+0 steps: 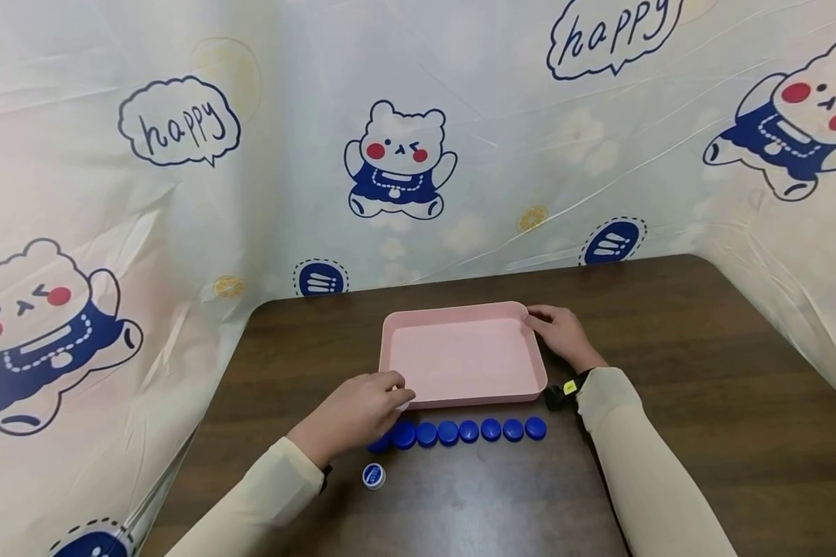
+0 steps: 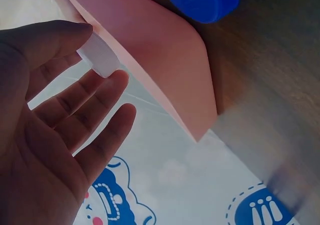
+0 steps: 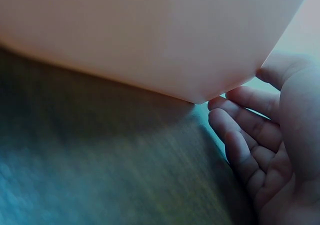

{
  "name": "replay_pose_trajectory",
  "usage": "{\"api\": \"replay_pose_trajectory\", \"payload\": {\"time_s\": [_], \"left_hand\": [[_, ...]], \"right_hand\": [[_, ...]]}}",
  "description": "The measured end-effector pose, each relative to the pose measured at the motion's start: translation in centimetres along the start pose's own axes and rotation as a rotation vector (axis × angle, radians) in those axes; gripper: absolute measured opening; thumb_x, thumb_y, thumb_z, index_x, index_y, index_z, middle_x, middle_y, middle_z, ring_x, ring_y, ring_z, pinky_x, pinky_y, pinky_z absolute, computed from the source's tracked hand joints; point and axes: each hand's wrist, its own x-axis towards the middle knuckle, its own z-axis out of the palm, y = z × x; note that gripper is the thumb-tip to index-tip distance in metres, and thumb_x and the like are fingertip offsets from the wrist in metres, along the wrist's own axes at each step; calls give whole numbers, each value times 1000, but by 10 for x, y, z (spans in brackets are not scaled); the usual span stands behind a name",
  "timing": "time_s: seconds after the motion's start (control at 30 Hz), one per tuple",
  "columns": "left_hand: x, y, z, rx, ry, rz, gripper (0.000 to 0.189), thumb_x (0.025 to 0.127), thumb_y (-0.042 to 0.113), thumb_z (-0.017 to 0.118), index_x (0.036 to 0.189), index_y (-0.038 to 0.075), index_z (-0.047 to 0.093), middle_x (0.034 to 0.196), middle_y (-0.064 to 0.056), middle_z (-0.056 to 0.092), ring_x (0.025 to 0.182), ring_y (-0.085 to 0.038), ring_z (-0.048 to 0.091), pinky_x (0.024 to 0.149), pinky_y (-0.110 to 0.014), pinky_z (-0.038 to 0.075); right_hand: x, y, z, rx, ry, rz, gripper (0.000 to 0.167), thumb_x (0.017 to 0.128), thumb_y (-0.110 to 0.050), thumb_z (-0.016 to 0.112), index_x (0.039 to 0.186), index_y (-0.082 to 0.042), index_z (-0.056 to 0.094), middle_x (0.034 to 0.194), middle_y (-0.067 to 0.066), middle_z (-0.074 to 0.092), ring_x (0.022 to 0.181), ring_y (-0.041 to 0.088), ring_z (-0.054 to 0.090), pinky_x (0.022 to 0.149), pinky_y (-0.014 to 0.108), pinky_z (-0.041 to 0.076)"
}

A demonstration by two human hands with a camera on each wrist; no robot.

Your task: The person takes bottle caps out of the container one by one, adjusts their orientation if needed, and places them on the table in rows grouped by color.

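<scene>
My left hand (image 1: pixel 358 410) is at the near-left corner of a pink rectangular tray (image 1: pixel 463 401). Between its thumb and fingers it pinches a small white cap (image 2: pixel 101 56), seen edge-on beside the tray wall in the left wrist view. My right hand (image 1: pixel 563 334) holds the tray's far-right corner, thumb at the rim and fingertips low on the outside in the right wrist view. Just in front of the tray runs a row of round blue caps (image 1: pixel 469 431), its left end partly hidden by my left hand.
A small white round container with a blue-printed top (image 1: pixel 373 476) stands nearer me than the row. The dark wooden table (image 1: pixel 697 371) ends at a printed cloth curtain (image 1: pixel 501 155) at the back and sides. A black wrist strap (image 1: pixel 560 393) sits close to the tray's right side.
</scene>
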Motion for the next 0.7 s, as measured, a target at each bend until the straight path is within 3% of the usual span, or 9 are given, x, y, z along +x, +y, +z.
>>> {"api": "replay_pose_trajectory", "payload": {"time_s": [0.23,0.7], "left_hand": [[-6,4,0,-15,-26,-3,22,89,17,71,110,13,72,98,-2,63,77,-11,58,74,-27,54],[-14,11,6,-11,23,45,24,87,16,72,110,11,73,93,-1,61,73,-11,55,68,-26,53]], "right_hand": [[1,1,-1,-3,-8,-2,51,96,-40,59,132,-4,60,133,19,56,125,38,48,103,54,35],[1,-1,-1,-12,-6,-3,49,96,-39,59,131,-4,60,132,19,56,124,38,49,102,55,36]]}}
